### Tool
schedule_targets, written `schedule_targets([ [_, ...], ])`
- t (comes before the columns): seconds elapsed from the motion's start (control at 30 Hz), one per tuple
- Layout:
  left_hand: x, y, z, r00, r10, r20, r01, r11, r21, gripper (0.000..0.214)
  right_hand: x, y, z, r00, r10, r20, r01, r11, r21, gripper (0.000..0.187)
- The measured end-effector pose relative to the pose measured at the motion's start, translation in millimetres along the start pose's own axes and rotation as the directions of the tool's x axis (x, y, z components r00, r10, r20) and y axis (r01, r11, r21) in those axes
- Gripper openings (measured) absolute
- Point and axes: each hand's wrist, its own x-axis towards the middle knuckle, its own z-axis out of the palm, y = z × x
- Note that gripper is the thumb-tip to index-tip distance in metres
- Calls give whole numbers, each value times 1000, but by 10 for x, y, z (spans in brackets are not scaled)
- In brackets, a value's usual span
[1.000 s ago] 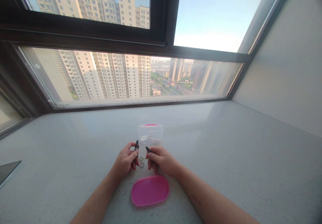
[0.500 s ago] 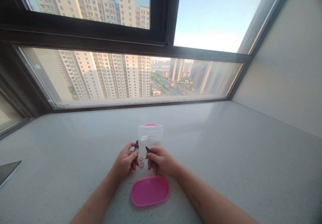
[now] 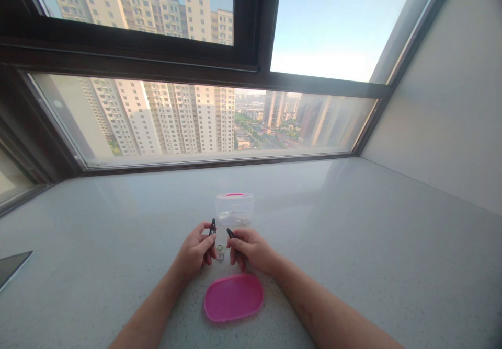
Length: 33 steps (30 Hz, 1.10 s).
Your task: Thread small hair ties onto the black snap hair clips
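My left hand (image 3: 195, 251) pinches a thin black tool (image 3: 212, 227) that sticks up from its fingers. My right hand (image 3: 251, 249) pinches a second black tool (image 3: 231, 233), tip pointing left. Between the two hands, small metal rings (image 3: 220, 252) lie on the pale stone sill. A clear plastic tub (image 3: 234, 209) stands just beyond the hands, without its lid. The pink oval lid (image 3: 234, 297) lies flat on the sill just in front of my wrists.
The speckled grey window sill (image 3: 353, 244) stretches wide on both sides. A dark flat object (image 3: 10, 267) pokes in at the left edge. A dark-framed window (image 3: 259, 72) runs along the back, and a pale wall (image 3: 443, 119) rises at the right.
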Motion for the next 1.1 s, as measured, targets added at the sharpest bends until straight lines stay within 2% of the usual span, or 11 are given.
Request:
schedule_targets([
  [1.1, 0, -13, -8, 1000, 14, 18, -14, 1000, 0, 26, 0, 15, -8, 1000, -12, 1, 12, 1000, 13, 35],
])
